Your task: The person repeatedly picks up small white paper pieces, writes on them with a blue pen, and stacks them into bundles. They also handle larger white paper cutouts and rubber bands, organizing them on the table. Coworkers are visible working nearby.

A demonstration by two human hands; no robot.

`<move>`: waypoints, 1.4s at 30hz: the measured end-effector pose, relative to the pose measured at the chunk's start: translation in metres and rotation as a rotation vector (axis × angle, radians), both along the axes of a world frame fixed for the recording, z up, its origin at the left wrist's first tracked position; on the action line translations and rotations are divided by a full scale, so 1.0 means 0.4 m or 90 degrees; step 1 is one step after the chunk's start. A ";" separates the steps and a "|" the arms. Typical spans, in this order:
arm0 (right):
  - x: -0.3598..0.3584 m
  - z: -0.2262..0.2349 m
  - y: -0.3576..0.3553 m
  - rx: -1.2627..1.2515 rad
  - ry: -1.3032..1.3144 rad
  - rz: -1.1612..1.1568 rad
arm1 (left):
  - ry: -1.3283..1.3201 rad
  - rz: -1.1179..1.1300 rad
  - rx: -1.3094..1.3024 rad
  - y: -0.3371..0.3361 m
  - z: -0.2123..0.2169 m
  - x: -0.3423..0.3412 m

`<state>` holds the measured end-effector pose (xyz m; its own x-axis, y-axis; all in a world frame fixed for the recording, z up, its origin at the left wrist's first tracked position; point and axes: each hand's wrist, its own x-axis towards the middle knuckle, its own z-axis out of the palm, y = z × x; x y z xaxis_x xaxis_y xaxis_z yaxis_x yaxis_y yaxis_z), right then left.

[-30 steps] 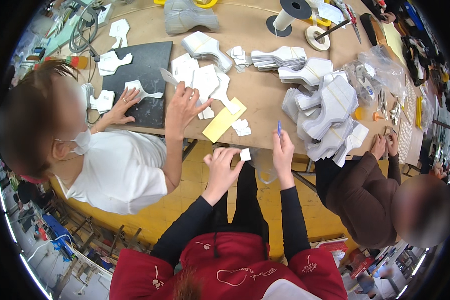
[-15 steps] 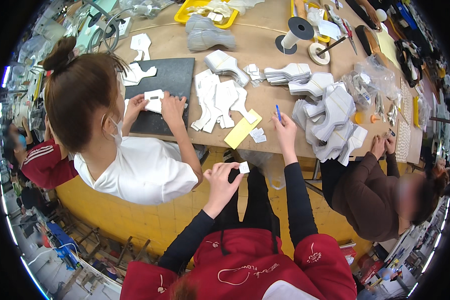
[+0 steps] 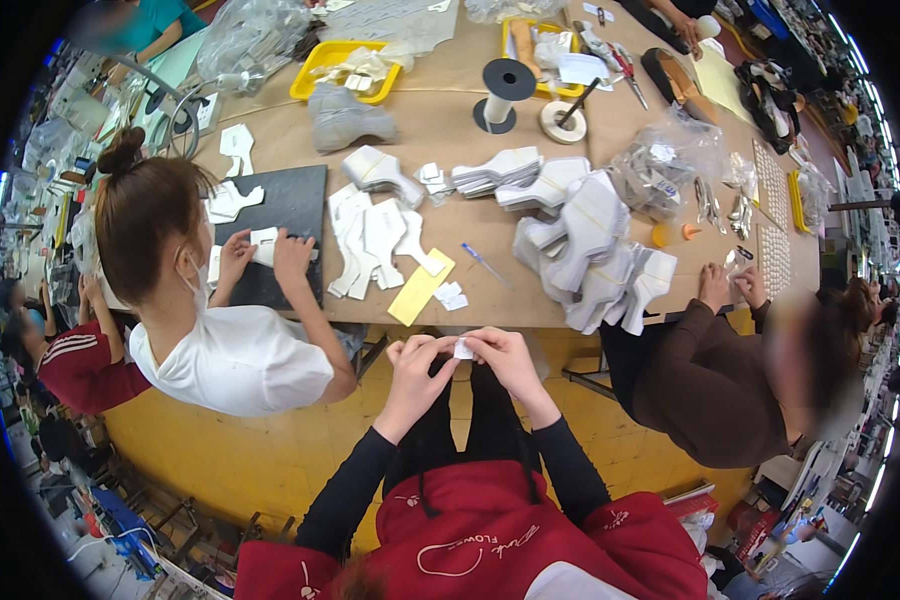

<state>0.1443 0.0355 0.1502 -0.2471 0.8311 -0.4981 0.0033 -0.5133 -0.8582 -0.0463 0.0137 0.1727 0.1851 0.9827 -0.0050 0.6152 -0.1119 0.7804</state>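
Observation:
Between my two hands, in front of the table's near edge, is a small white square label [image 3: 462,349]. My left hand [image 3: 418,372] pinches it from one side, and my right hand [image 3: 508,362] grips its other side with fingers closed. A blue pen [image 3: 484,264] lies on the brown table top. Closer to me are a few more small white labels [image 3: 451,296], next to a yellow card strip [image 3: 420,287]. Beyond the strip, white shaped cutouts [image 3: 378,235] lie in an overlapping pile.
Bundled grey-white cutouts [image 3: 595,235] are heaped at right. A thread spool [image 3: 503,97], a tape roll [image 3: 563,122] and yellow trays [image 3: 345,72] stand farther back. A co-worker in white [image 3: 235,350] handles a cutout over a black mat [image 3: 300,200] at left; another in brown [image 3: 710,385] sits at right.
My right hand has put the blue pen down on the table and come back to the label. Both hands now hold the label together. The view has shifted, showing more of the table's far side.

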 end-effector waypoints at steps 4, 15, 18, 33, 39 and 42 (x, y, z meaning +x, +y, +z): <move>0.175 0.048 0.018 0.133 -0.057 -0.174 | -0.206 0.077 -0.061 0.065 0.030 0.189; 0.473 0.178 0.244 0.251 -0.206 -0.290 | -0.139 -0.041 0.182 0.471 -0.057 0.462; 0.467 0.191 0.342 0.308 -0.258 -0.231 | -0.119 -0.062 0.175 0.503 -0.048 0.471; 0.412 0.130 0.439 0.497 -0.471 -0.117 | 0.074 -0.155 0.301 0.529 -0.053 0.484; 0.401 0.106 0.422 0.529 -0.468 -0.159 | -0.011 -0.132 0.201 0.514 -0.065 0.498; 0.401 0.094 0.415 0.563 -0.484 -0.141 | -0.038 -0.110 0.207 0.511 -0.075 0.503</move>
